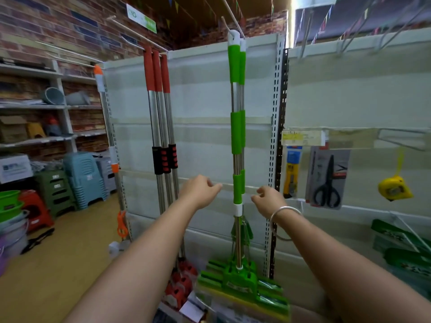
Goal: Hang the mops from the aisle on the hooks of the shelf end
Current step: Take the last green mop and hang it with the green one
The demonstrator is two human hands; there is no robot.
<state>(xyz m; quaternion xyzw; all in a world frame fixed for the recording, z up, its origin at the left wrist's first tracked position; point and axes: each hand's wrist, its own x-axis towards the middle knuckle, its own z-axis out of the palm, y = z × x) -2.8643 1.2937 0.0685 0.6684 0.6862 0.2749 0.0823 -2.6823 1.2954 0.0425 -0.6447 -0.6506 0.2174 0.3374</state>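
Two green mops (236, 127) hang from one hook (233, 34). Left hand (198, 191) and right hand (268, 200) flank them, fingers loosely curled, holding nothing. Advice: steady the handles, confirm loops seat fully.

Landmark: shelf end panel (205, 108). Two mops (236, 136) hang at its centre-right, three mops (161, 117) left of them, one mop (109, 141) at its left edge. Scissors (327, 183) and tape measure (395, 188) hang right of it.
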